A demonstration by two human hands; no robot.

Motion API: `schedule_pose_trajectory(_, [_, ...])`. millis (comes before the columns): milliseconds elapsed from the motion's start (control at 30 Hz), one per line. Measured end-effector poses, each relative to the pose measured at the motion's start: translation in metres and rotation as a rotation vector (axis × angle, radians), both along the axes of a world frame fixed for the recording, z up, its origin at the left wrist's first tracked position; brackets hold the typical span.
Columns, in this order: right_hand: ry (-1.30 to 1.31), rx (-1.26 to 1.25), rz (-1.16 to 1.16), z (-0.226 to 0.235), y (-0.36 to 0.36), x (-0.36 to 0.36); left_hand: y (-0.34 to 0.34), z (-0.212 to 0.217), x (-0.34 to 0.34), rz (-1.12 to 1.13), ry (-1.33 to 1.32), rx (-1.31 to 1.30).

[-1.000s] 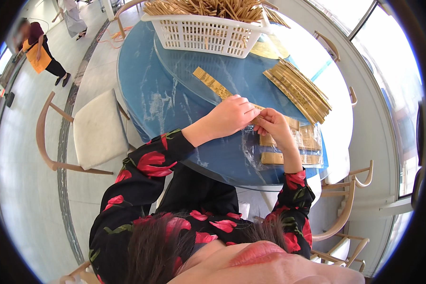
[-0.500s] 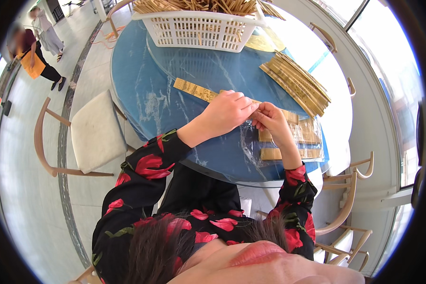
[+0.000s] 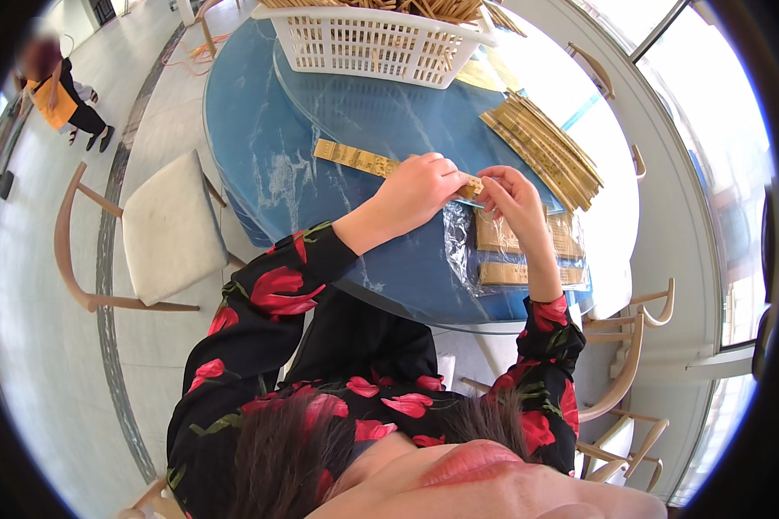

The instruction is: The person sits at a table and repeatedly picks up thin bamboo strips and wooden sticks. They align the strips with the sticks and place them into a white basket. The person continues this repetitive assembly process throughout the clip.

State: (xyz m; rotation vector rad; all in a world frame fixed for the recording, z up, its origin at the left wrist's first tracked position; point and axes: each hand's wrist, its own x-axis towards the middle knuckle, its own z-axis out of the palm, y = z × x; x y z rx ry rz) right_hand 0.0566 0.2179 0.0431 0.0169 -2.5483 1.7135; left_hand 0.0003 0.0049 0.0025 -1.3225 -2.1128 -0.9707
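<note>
Reaching forward over the round blue tabletop (image 3: pixel 273 186) with white marbled veins, the person's two forearms come from black sleeves (image 3: pixel 277 290) patterned with red flowers and green leaves. Under the right forearm, near the close edge, flat golden-brown packs (image 3: pixel 504 274) lie in crinkled clear plastic wrapping (image 3: pixel 461 246). Just past them, the left hand (image 3: pixel 417 192) has its fingers closed around a long, narrow, golden-brown paper-like strip (image 3: pixel 351 158) with dark print; the strip slants across the middle of the tabletop, its longer part jutting out left of that hand and a short end showing on the right. The right hand (image 3: pixel 519 206) is beside that short end with fingers bent and only a narrow gap among their tips; whether they grip the strip, I cannot tell. Farther to the right, a fanned stack of similar golden-brown strips (image 3: pixel 545 151) rests on the tabletop. Beyond everything else on it stands a white slatted plastic basket (image 3: pixel 372 54), heaped with thin light-brown sticks (image 3: pixel 398 9). Off to the left is a wooden-framed chair (image 3: pixel 166 229) with a cream seat, and in the far left background another person (image 3: pixel 54 99) stands in an orange-yellow apron and dark trousers.
</note>
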Motion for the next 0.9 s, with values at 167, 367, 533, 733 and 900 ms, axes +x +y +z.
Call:
schedule_pose_trajectory(167, [0.297, 0.194, -0.050, 0.052, -0.018, -0.030, 0.002, -0.003, -0.002, 0.022, 0.016, -0.053])
schedule_pose_trajectory(367, [0.827, 0.499, 0.212, 0.089, -0.116, -0.144, -0.003, -0.007, -0.004, 0.066, 0.063, -0.103])
schedule_pose_trajectory(533, [1.412, 1.006, 0.011, 0.095, -0.175, -0.246, 0.002, -0.009, -0.005, 0.051, 0.060, -0.139])
schedule_pose_trajectory(733, [0.976, 0.697, 0.087, 0.093, -0.196, -0.268, 0.005, -0.010, -0.005, -0.092, -0.004, 0.224])
schedule_pose_trajectory(900, [1.032, 0.575, 0.075, 0.097, -0.210, -0.258, 0.004, -0.010, -0.006, -0.091, -0.012, 0.360])
